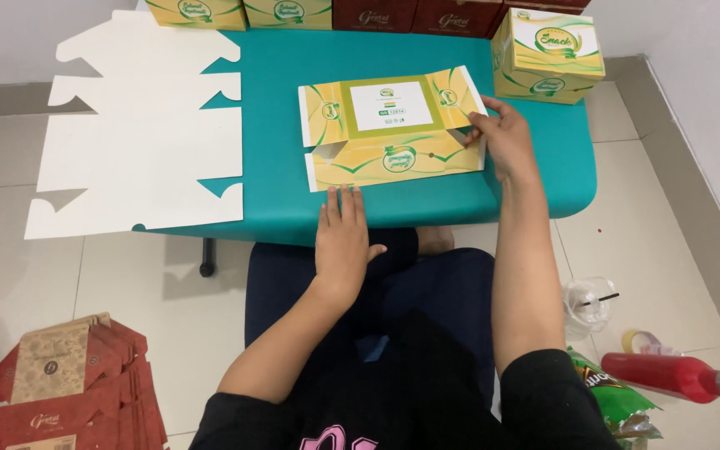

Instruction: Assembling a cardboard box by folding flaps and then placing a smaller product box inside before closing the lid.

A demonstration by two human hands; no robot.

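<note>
Box blank: a yellow-and-green printed carton (392,125), partly folded, with a white panel framed in olive green on its upper face and a lower flap bent toward the person.
Where it lies: on the teal table (285,208), near the front edge, right of centre.
Long axis: runs left to right across the table, slightly tilted, the right end a little farther away; the print appears upside down from here.
Left hand (342,237): flat, fingers together and stretched out, fingertips touching the carton's near edge.
Right hand (503,137): fingers pinching the carton's right-end flap.
White flats: a stack of unprinted die-cut sheets (139,142) at the table's left; how many are in it cannot be told.
Finished boxes: one yellow box (550,54) at the right corner, two yellow (239,12) and seemingly two dark red (414,14) along the back edge.
Floor: red flat cartons (68,387) piled at left; one red bottle (672,375) at right.
</note>
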